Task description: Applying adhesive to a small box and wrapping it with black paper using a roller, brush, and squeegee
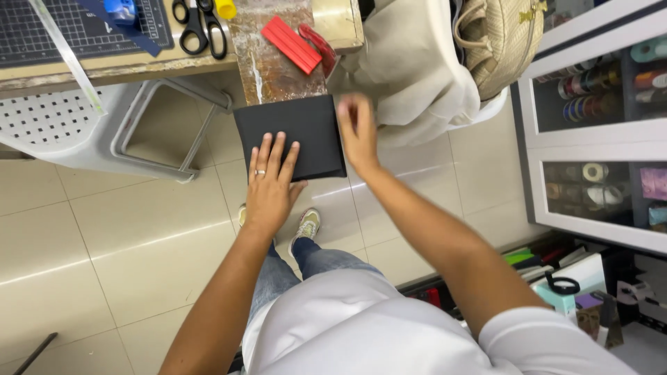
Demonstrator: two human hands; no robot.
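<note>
A flat black square piece, like folded fabric or card, lies over the near end of a narrow worn board that juts out from the workbench. My left hand presses flat on its lower left part, fingers spread, a ring on one finger. My right hand is at the piece's right edge, blurred, fingers together against that edge; whether it grips the edge I cannot tell.
Black-handled scissors, a dark cutting mat, a red flat bar and a yellow object lie on the bench. A white perforated stool stands left. Beige cloth, a woven bag and a ribbon-filled glass cabinet are right.
</note>
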